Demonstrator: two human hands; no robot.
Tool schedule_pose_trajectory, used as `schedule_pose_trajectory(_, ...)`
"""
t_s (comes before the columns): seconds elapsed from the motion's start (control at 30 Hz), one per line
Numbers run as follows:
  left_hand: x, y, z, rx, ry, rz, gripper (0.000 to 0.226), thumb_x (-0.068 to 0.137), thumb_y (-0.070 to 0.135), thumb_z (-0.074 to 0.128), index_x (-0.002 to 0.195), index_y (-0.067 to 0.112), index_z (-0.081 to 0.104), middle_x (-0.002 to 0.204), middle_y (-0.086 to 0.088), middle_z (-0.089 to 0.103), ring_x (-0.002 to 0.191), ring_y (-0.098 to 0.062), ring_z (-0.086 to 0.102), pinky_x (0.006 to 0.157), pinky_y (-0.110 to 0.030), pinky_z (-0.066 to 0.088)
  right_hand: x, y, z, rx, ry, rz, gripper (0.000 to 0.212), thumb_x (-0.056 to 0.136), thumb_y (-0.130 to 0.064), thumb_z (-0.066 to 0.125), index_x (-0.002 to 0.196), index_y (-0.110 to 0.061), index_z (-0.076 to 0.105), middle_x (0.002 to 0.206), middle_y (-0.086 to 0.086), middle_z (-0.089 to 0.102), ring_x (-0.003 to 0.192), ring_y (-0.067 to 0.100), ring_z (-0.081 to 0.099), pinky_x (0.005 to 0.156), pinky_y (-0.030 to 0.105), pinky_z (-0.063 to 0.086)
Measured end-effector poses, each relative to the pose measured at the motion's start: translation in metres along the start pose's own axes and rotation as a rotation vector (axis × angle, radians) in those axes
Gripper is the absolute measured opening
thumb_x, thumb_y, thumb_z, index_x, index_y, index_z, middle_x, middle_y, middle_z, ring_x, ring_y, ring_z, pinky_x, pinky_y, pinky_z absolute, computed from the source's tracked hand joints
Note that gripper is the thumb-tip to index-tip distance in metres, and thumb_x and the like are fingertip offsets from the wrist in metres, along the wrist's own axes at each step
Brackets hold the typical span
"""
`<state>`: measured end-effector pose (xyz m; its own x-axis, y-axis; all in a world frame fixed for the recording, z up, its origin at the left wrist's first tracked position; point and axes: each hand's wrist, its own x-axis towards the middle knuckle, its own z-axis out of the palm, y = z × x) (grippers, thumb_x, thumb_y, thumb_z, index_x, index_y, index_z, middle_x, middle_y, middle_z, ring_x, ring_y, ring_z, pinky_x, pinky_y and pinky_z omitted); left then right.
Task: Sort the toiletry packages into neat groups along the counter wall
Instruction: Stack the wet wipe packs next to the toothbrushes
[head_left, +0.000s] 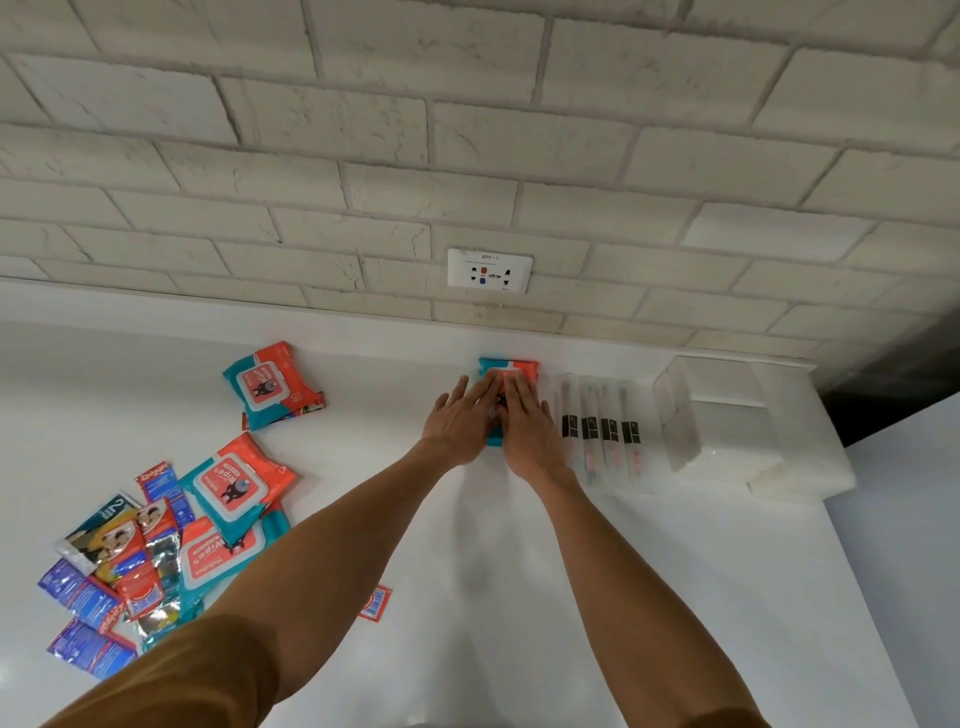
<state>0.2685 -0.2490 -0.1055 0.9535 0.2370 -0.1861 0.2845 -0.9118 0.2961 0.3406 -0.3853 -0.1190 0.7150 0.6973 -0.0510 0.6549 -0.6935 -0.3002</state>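
Pressing flat with straight fingers, the left hand (460, 423) and right hand (527, 423) square a wipes pack (511, 368) against the wall beside the toothbrush packets (602, 431); next likely means fetching another wipes pack (236, 486) from the worktop (597, 571) pile.

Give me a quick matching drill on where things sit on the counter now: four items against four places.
Things: 1 pressed wipes pack; 2 clear sleeves; 3 white boxes; 4 sachet pile.
Places: A far right end; B front left; C below the wall socket; D just right of the pressed pack.
Pairs: 1-C; 2-D; 3-A; 4-B.
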Motion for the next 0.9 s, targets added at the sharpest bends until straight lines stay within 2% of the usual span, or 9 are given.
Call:
schedule_pose_trajectory(0.27, 0.002, 0.000, -0.009, 0.036, -0.048, 0.019, 0.087, 0.105, 0.044, 0.054, 0.164, 0.029, -0.008, 0.173, 0.009, -0.007, 0.159, -0.031, 0.004, 0.125, -0.054, 0.024, 0.001, -0.006, -0.004, -0.041, -0.019, 0.027, 0.099, 0.103, -0.034, 0.066, 0.170, -0.018, -0.006, 0.178, 0.002, -0.009, 0.164, 0.024, -0.007, 0.132, 0.055, 0.016)
schedule_pose_trajectory(0.4, -0.015, 0.000, -0.023, -0.017, 0.066, 0.018, 0.071, 0.106, 0.041, 0.052, 0.165, 0.024, 0.015, 0.172, 0.003, 0.019, 0.159, -0.026, 0.014, 0.125, -0.047, 0.025, -0.003, -0.019, -0.015, 0.007, 0.026, 0.055, 0.096, 0.102, -0.033, 0.066, 0.170, -0.018, 0.000, 0.179, 0.004, -0.001, 0.165, 0.025, 0.000, 0.132, 0.054, 0.015)
schedule_pose_trajectory(0.47, -0.032, 0.000, -0.032, -0.073, 0.142, -0.038, 0.060, 0.108, 0.036, 0.049, 0.162, 0.021, 0.026, 0.169, 0.001, 0.029, 0.158, -0.023, 0.019, 0.125, -0.044, 0.025, -0.010, -0.028, -0.015, 0.091, 0.055, 0.100, 0.083, 0.108, -0.034, 0.055, 0.170, -0.017, 0.002, 0.178, 0.005, 0.004, 0.165, 0.025, 0.006, 0.133, 0.050, 0.018)
schedule_pose_trajectory(0.53, -0.053, -0.006, -0.043, -0.119, 0.194, -0.090, 0.055, 0.108, 0.032, 0.047, 0.160, 0.019, 0.033, 0.166, -0.001, 0.035, 0.157, -0.022, 0.024, 0.125, -0.043, 0.028, -0.021, -0.044, -0.015, 0.200, 0.114, 0.147, 0.067, 0.113, -0.036, 0.042, 0.170, -0.017, 0.011, 0.176, 0.006, 0.019, 0.162, 0.027, 0.023, 0.128, 0.048, 0.033)
schedule_pose_trajectory(0.6, -0.077, -0.017, -0.053, -0.176, 0.256, -0.109, 0.051, 0.107, 0.030, 0.048, 0.156, 0.018, 0.041, 0.159, -0.004, 0.045, 0.151, -0.023, 0.035, 0.120, -0.042, 0.036, -0.036, -0.063, -0.018, 0.254, 0.170, 0.162, 0.056, 0.113, -0.038, 0.040, 0.164, -0.016, 0.030, 0.165, 0.009, 0.042, 0.146, 0.029, 0.049, 0.111, 0.046, 0.054)
schedule_pose_trajectory(0.63, -0.090, -0.025, -0.057, -0.203, 0.287, -0.115, 0.048, 0.106, 0.029, 0.049, 0.153, 0.018, 0.045, 0.155, -0.005, 0.051, 0.147, -0.024, 0.041, 0.117, -0.042, 0.041, -0.045, -0.074, -0.020, 0.276, 0.180, 0.155, 0.051, 0.113, -0.038, 0.041, 0.158, -0.014, 0.040, 0.156, 0.010, 0.052, 0.135, 0.029, 0.058, 0.103, 0.043, 0.059)
schedule_pose_trajectory(0.7, -0.115, -0.039, -0.063, -0.254, 0.341, -0.141, 0.044, 0.105, 0.028, 0.051, 0.148, 0.019, 0.051, 0.149, -0.005, 0.057, 0.139, -0.026, 0.049, 0.110, -0.042, 0.047, -0.063, -0.094, -0.021, 0.330, 0.163, 0.146, 0.043, 0.113, -0.037, 0.045, 0.149, -0.014, 0.051, 0.145, 0.009, 0.062, 0.128, 0.027, 0.063, 0.101, 0.041, 0.058)
schedule_pose_trajectory(0.8, -0.151, -0.064, -0.064, -0.315, 0.378, -0.204, 0.037, 0.105, 0.025, 0.054, 0.142, 0.020, 0.057, 0.144, -0.004, 0.060, 0.132, -0.026, 0.054, 0.105, -0.041, 0.049, -0.086, -0.125, -0.014, 0.406, 0.118, 0.182, 0.040, 0.112, -0.039, 0.048, 0.146, -0.020, 0.056, 0.143, 0.005, 0.065, 0.133, 0.024, 0.060, 0.109, 0.043, 0.054)
schedule_pose_trajectory(0.9, -0.185, -0.091, -0.066, -0.361, 0.363, -0.274, 0.033, 0.105, 0.025, 0.056, 0.138, 0.021, 0.059, 0.144, -0.002, 0.061, 0.130, -0.023, 0.056, 0.105, -0.037, 0.048, -0.102, -0.159, -0.001, 0.449, 0.102, 0.216, 0.036, 0.111, -0.038, 0.050, 0.142, -0.023, 0.061, 0.138, 0.001, 0.068, 0.132, 0.021, 0.060, 0.108, 0.037, 0.053)
